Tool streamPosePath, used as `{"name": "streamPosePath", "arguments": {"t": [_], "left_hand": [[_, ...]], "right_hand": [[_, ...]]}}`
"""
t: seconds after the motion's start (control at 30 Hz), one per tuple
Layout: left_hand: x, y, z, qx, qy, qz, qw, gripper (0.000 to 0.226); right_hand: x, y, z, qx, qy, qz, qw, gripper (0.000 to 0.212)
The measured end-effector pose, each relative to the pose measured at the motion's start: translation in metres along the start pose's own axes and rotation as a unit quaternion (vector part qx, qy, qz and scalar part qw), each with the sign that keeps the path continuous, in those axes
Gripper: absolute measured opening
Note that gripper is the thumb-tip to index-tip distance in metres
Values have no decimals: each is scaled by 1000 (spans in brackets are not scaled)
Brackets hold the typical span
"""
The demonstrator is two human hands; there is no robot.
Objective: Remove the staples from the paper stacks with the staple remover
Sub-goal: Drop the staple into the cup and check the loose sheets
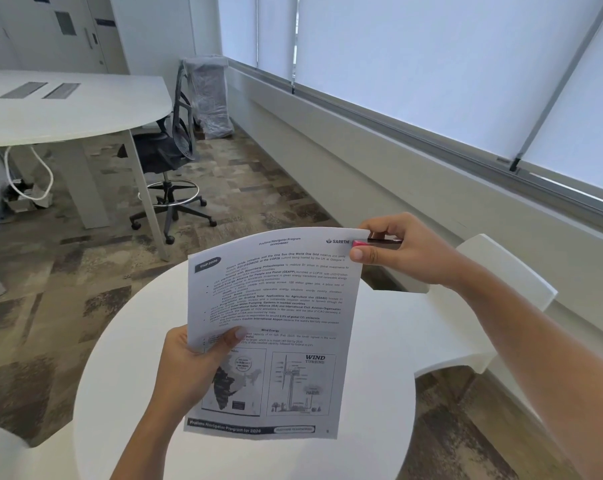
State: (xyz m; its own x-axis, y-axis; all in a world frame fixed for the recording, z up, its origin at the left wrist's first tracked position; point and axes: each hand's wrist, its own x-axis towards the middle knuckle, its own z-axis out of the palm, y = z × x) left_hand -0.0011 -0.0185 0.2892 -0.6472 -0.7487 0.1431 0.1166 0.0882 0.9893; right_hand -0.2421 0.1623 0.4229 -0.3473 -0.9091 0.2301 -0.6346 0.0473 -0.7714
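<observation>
Pink and black, the staple remover (376, 242) sits in our right grip (400, 251), whose fingers curl round it. Its pink tip touches the top right corner of the paper stack (276, 306), and our thumb rests on that corner too. Our left grip (192, 368) pinches the left edge of the paper, thumb on the front. We hold the paper up over the round white desk (379, 375). A black office chair (168, 147) stands far behind.

A round white table (379, 375) stands near, on mottled brown-and-grey carpet (50, 323). A white chair (501, 268) sits close at its far right. The printed paper (276, 306) hangs above the tabletop; whether it touches is unclear.
</observation>
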Motion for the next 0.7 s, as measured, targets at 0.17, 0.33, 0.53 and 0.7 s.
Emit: {"name": "streamPosePath", "arguments": {"t": [0.17,0.33,0.53,0.7], "left_hand": [[1,-2,-1,2,6,-1,1000,16],[1,-2,0,-1,14,3,1000,16],[5,-4,2,-4,17,4,1000,15],[8,-8,4,5,13,1,1000,9]], "right_hand": [[3,3,2,-11,4,-4,1000,12],[8,7,5,-14,10,17,1000,23],[10,12,11,-48,54,33,997,57],[11,19,12,-64,69,57,994,46]]}}
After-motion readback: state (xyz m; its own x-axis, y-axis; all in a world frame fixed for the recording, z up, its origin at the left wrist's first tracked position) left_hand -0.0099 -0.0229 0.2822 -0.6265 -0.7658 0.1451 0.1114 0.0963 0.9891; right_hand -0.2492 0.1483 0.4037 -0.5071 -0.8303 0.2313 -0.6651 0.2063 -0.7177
